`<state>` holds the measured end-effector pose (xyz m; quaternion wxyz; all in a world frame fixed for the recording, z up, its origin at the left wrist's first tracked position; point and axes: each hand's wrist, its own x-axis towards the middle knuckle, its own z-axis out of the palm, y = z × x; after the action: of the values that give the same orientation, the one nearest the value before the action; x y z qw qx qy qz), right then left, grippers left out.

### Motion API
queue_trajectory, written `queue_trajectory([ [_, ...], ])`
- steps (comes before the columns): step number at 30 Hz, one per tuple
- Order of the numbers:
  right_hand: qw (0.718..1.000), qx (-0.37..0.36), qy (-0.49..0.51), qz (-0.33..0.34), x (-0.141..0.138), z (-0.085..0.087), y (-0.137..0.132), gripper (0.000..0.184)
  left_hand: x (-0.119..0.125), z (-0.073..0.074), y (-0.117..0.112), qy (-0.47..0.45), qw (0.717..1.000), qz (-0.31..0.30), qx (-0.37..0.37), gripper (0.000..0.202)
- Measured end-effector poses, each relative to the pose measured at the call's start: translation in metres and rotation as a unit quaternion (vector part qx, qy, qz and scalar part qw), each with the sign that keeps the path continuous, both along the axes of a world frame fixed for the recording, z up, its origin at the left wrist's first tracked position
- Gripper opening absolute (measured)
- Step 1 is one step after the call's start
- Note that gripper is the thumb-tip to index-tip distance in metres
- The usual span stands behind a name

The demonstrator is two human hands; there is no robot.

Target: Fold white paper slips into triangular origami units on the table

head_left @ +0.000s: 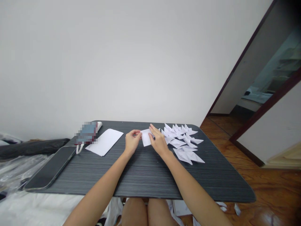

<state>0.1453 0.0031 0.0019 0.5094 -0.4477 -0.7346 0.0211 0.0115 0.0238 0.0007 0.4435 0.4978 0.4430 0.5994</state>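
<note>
A small folded square of white paper [146, 139] is held between my two hands above the dark table. My left hand [133, 140] pinches its upper left corner between thumb and fingertips. My right hand [158, 139] grips its right side, thumb on the near face and fingers behind. Just right of my right hand lie several folded white paper boats [177, 143], pointed and clustered together; some sit partly behind that hand. To the left of my left hand is a stack of flat white paper sheets [105, 142].
The black table [145, 179] has a wall behind it. On its left lie a large dark phone [50, 169] and a blurred-out device [87, 133] with a white cable [79, 148]. Paper scraps [237, 208] are on the wooden floor. A doorway opens at the right.
</note>
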Motion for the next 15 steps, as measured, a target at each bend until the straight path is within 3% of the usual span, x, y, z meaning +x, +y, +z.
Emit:
queue_trajectory([
  [7, 1.000, -0.019, 0.007, 0.015, -0.003, 0.002, -0.003, 0.035, -0.001, -0.003, 0.002, 0.006, 1.000, 0.005, -0.002, 0.020],
  [11, 0.986, -0.069, 0.149, 0.032, -0.002, 0.002, 0.002, 0.022, 0.001, -0.001, 0.001, -0.024, 1.000, -0.003, -0.007, 0.021],
  [15, 0.937, -0.178, 0.286, 0.089, 0.000, 0.002, 0.008, 0.023, 0.003, 0.001, -0.001, -0.058, 0.998, -0.027, -0.006, 0.023],
])
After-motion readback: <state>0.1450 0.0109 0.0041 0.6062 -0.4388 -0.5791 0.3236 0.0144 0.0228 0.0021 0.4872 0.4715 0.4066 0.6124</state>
